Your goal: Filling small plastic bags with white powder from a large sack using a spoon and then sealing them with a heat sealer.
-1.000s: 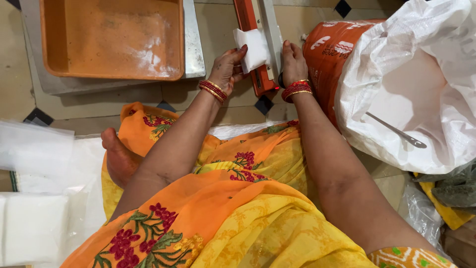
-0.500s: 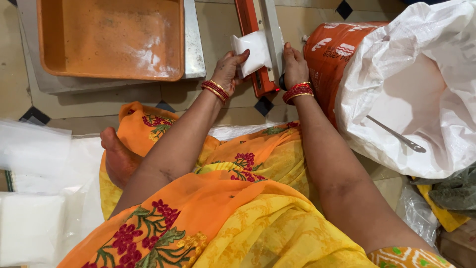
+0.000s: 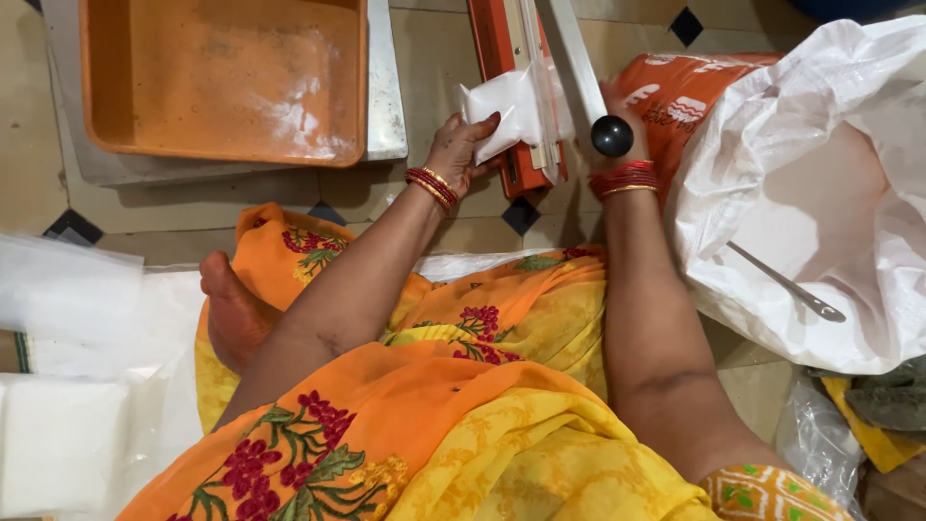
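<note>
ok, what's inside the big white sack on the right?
The white sack holds white powder with a metal spoon lying on it, handle toward the sack's mouth. How deep the powder goes, or anything buried in it, is hidden by the sack's folded walls.

I see a small white filled pouch (image 3: 506, 114) far centre, pinched in my left hand (image 3: 461, 150). At right lies a big open white sack (image 3: 820, 193) with an orange printed outside. Clear flat bags (image 3: 68, 289) lie near left.
</note>
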